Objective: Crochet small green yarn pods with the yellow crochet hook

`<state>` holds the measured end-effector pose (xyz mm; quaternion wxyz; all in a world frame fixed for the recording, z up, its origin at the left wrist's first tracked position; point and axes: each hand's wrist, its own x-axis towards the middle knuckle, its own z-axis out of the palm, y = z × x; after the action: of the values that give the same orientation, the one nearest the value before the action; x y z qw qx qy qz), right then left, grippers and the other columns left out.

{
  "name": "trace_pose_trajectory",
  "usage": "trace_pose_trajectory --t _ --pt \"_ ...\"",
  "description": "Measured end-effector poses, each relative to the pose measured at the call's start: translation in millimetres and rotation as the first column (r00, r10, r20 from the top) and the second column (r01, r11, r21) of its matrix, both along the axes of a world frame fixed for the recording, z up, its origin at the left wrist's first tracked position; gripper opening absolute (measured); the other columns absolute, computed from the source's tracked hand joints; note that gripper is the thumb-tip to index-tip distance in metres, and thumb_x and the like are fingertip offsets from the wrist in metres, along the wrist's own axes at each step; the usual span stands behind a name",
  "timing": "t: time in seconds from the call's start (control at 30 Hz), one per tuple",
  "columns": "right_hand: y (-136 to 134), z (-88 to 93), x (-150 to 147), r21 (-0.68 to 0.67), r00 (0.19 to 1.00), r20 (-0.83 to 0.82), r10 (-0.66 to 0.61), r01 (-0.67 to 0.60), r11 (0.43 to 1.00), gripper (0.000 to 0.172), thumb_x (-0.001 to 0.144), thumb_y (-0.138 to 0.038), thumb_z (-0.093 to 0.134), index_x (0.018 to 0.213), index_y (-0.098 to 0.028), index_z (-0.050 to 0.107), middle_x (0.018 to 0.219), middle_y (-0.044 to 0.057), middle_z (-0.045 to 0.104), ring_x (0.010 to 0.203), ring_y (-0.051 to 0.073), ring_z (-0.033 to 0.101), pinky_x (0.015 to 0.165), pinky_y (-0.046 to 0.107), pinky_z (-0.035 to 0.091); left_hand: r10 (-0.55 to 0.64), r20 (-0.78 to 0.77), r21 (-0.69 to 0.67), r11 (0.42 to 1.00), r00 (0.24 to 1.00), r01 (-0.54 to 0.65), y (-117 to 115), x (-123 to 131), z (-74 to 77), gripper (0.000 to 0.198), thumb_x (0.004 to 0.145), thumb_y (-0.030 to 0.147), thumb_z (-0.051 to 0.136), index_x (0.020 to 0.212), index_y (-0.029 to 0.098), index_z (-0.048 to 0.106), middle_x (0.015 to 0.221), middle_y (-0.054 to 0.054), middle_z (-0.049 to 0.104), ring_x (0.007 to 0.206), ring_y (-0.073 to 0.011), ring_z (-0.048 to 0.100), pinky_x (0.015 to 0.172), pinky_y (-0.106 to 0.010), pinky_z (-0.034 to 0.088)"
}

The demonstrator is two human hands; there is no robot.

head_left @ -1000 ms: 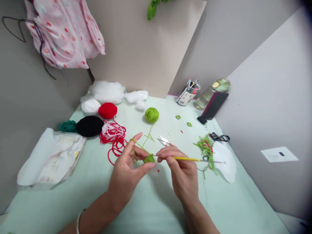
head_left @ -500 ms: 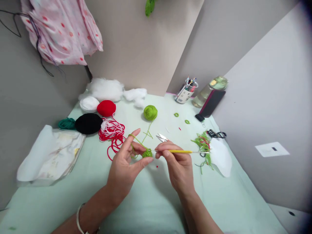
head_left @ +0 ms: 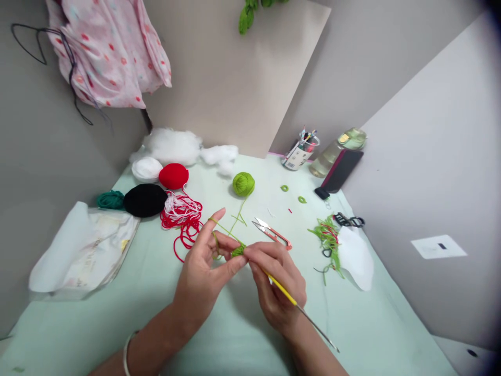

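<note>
A pale-green cloth-covered table (head_left: 371,334) lies under both bare hands. The left hand (head_left: 201,277) pinches between thumb and fingers, its forefinger raised; the right hand (head_left: 284,274) grips, pen-fashion, a long, slim crochet hook with a yellow grip and metal shaft (head_left: 287,295), tilted down toward the wrist. The step in hand looks like working a stitch; the next move seems to call for a steady pinch and even tension on the yarn. Just beyond lie small, red-handled metal thread snips (head_left: 270,228), and farther back a round, lime-green yarn ball (head_left: 243,185). The small, crocheted green yarn piece (head_left: 237,251) sits in the left pinch, right fingertips meeting its edge; whether the hook's hidden tip is inside a loop, I cannot tell. A thin, lime-green yarn strand (head_left: 227,231) runs from the raised forefinger to the piece.
</note>
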<state>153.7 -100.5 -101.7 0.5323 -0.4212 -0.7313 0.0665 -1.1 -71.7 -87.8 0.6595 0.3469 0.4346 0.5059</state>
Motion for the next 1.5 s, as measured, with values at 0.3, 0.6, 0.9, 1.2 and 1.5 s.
trace_pose_trajectory --t 0.3,0.6,0.9,1.2,1.5 --pt "-12.6 -6.6 -0.4 0.06 0.998 -0.061 -0.004 0.008 0.998 0.051 0.101 -0.007 0.061 0.142 -0.036 0.07 0.109 0.007 0.08 0.095 0.023 0.078 0.074 0.036 0.068 -0.277 0.45 -0.232 0.881 0.849 0.411 2.1 -11.7 6.5 0.098 0.069 0.034 0.1 0.155 0.021 0.055 0.089 0.002 0.063 0.069 -0.0081 0.047 0.063 -0.023 0.036" --pt "-8.4 8.4 1.5 -0.113 0.958 -0.274 0.085 -0.12 0.986 0.038 0.102 -0.007 0.058 0.127 -0.028 0.076 0.113 0.008 0.084 0.103 0.023 0.08 0.08 0.037 0.069 -0.266 0.37 -0.136 0.932 0.89 0.335 6.2 -13.3 5.2 0.109 0.074 0.024 0.095 0.166 0.025 0.038 0.092 0.001 0.067 0.084 -0.0139 0.059 0.086 -0.03 0.046" --pt "-7.6 13.6 2.6 -0.217 0.879 -0.471 0.071 -0.193 0.957 0.026 0.105 -0.016 0.058 0.115 -0.026 0.08 0.1 0.008 0.083 0.088 0.022 0.079 0.074 0.038 0.07 -0.295 0.238 -0.098 0.94 0.925 0.326 10.9 -20.3 4.7 0.101 0.076 0.024 0.09 0.164 0.028 0.041 0.086 0.004 0.062 0.08 -0.0154 0.053 0.08 -0.032 0.041" --pt "2.0 18.5 4.4 -0.303 0.629 -0.777 0.032 -0.418 0.856 0.017 0.101 -0.029 0.07 0.098 -0.021 0.085 0.088 0.006 0.082 0.071 0.02 0.082 0.067 0.03 0.071 -0.351 0.229 -0.092 0.921 0.908 0.379 11.8 -22.6 3.5 0.088 0.074 0.02 0.087 0.155 0.03 0.055 0.089 0.002 0.064 0.084 -0.0176 0.056 0.079 -0.033 0.042" --pt "-7.7 17.3 6.3 -0.298 0.818 -0.563 0.12 -0.336 0.893 0.021 0.106 -0.021 0.061 0.111 -0.024 0.081 0.098 0.008 0.082 0.087 0.021 0.08 0.078 0.037 0.068 -0.331 0.115 0.012 0.943 0.937 0.332 11.4 -21.4 -1.0 0.081 0.08 0.017 0.076 0.157 0.027 0.052 0.087 0.003 0.063 0.078 -0.015 0.053 0.074 -0.031 0.042"
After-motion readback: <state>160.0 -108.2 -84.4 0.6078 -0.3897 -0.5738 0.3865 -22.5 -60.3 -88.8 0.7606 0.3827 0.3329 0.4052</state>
